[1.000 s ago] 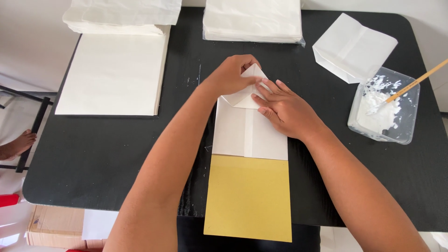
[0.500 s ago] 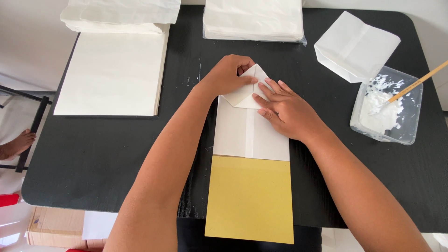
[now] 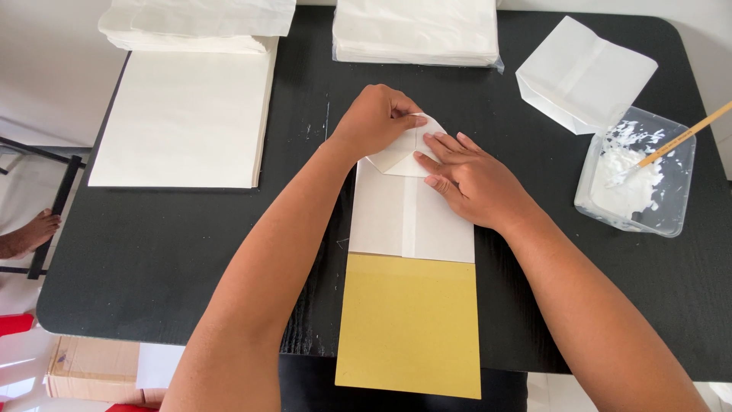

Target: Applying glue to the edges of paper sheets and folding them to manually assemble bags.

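On the black table (image 3: 229, 252), our left hand (image 3: 375, 120) pinched and our right hand (image 3: 473, 177) flattened the half-folded white paper bag's (image 3: 408, 217) end flap, glue tub (image 3: 637, 172) untouched.

1. The left hand (image 3: 375, 120) pinches the folded top of a white paper bag (image 3: 408, 217); the right hand (image 3: 474, 181) presses flat on it.
2. A yellow card (image 3: 410, 324) sticks out below.
3. A clear glue tub (image 3: 639, 174) holds a wooden stick (image 3: 686, 136).

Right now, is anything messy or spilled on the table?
Yes, a little. White paste is smeared up the walls of the clear plastic tub, with a wooden stick leaning in it. Small white flecks mark the black table beside the left hand.
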